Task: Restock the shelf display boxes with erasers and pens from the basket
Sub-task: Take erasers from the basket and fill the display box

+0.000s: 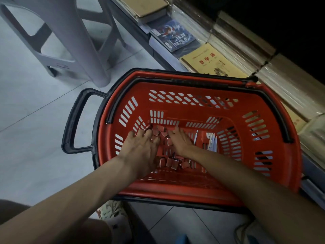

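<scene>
A red plastic basket (274,120) with black handles stands on the floor in front of me. Several small red-wrapped erasers (171,162) lie loose on its bottom. A few white-packed pens (212,140) lie at the bottom right. Both my hands reach down into the basket. My left hand (142,147) lies over the left side of the eraser pile with fingers spread. My right hand (181,140) rests on the pile's right side, fingers straight and pointing away from me. More erasers (161,132) show between the two hands.
A low shelf edge (158,48) runs diagonally from the top to the right, carrying a yellow exercise book (211,60), a blue-covered book (177,35) and wrapped paper stacks (284,83). A grey plastic stool (84,43) stands on the tiled floor at upper left.
</scene>
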